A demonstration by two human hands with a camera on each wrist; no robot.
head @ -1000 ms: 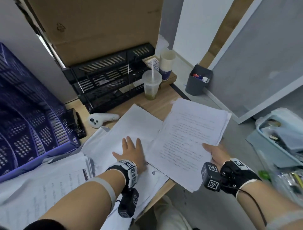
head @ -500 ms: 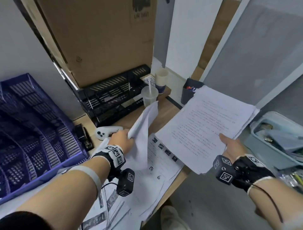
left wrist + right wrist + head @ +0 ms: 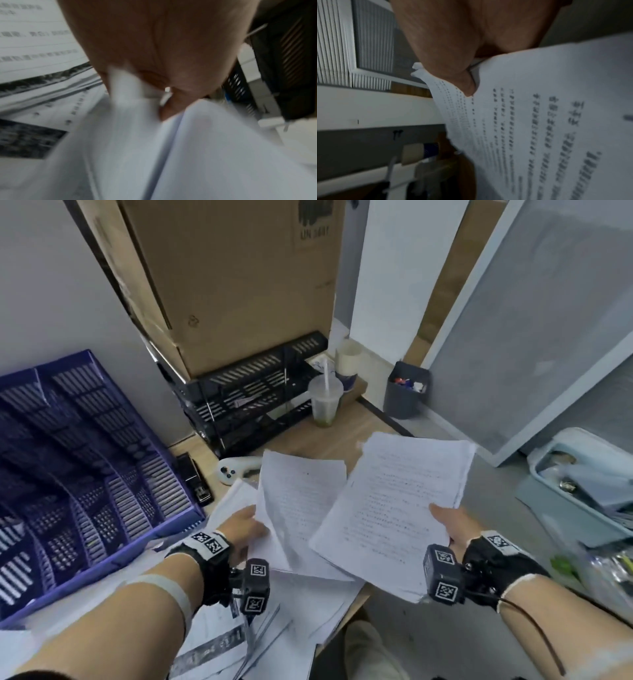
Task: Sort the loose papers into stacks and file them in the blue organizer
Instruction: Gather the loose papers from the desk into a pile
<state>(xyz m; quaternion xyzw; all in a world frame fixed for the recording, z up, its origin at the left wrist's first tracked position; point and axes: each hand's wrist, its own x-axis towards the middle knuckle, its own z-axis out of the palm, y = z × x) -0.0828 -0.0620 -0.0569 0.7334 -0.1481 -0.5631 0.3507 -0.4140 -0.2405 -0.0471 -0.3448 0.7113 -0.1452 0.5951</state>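
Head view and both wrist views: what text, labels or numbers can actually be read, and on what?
"UN 3481", blurred and uncertain: cardboard box.
Printed lines, too small to read: stack of papers in the right hand.
Same stack, right wrist view: characters too blurred to read.
Sheet in the left hand: faint, unreadable.
Wrist markers: patterns, no words.

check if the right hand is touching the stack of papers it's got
Touching. In the right wrist view the right hand pinches the stack of papers, thumb pressed on the top sheet; the head view agrees.
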